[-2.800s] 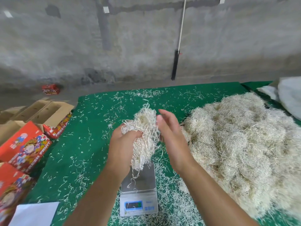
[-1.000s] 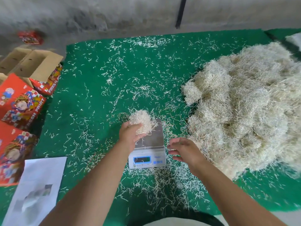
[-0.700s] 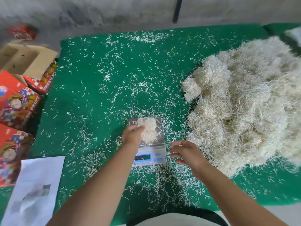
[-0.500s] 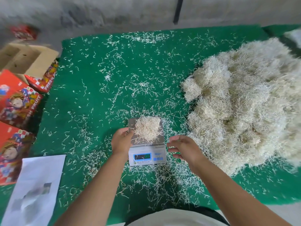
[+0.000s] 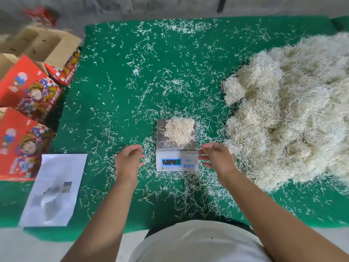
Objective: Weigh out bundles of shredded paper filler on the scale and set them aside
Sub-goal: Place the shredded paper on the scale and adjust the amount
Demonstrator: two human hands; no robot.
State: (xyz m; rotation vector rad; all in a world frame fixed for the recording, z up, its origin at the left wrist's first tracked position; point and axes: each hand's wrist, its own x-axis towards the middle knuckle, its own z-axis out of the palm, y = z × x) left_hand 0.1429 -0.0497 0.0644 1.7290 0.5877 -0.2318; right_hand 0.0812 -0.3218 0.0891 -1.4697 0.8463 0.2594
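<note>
Scale (image 5: 177,146) near front middle of tabletop (image 5: 117,76), bundle of shredded paper (image 5: 179,130) on its platform toward the back. Left hand (image 5: 128,161) just left of scale, right hand (image 5: 217,159) just right, neither touching it. Big filler pile (image 5: 294,118) right of scale. Paper sheet (image 5: 54,188) at front left. Boxes (image 5: 30,95) off the tabletop's left edge. Loose strands (image 5: 188,188) scattered around scale.

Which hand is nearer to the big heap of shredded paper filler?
The right hand. It hovers open just right of the scale, close to the big heap at its near-left edge. The left hand hovers open on the scale's far side from the heap.
</note>
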